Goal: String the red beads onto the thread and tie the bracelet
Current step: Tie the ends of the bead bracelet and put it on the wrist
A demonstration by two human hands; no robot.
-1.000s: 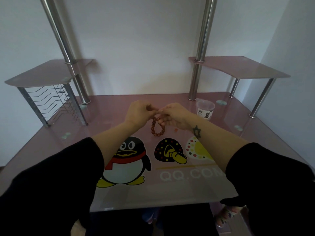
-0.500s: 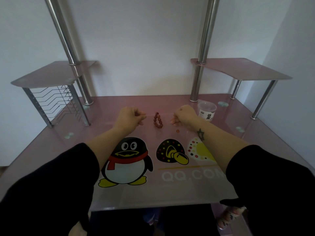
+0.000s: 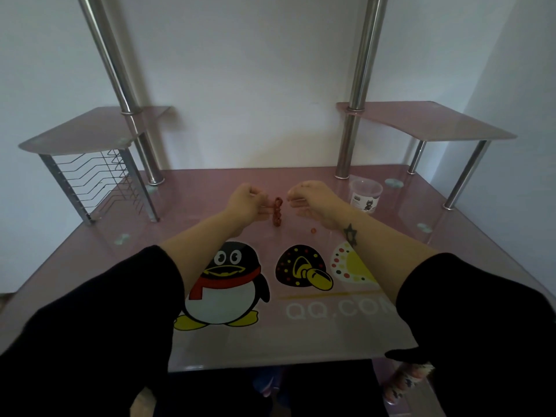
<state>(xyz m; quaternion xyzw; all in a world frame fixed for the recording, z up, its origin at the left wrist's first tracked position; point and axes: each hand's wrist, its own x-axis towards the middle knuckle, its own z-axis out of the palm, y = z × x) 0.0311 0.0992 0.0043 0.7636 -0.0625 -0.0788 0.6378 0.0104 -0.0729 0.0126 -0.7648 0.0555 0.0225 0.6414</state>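
Left fingers (image 3: 255,196) and right fingers (image 3: 293,196) curl tight, pinching my thread (image 3: 266,205); red beads (image 3: 277,212) hang bunched between them over the counter (image 3: 301,341).

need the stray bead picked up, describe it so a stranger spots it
On the pink desk, find the mushroom picture. Just beyond it, by the right hand, lies one red bead. Unlike the bracelet to its left, it lies alone, unstrung.

Loose black sleeves (image 3: 90,326), both arms; star tattoo (image 3: 350,232) near right wrist (dark, six-pointed outline).
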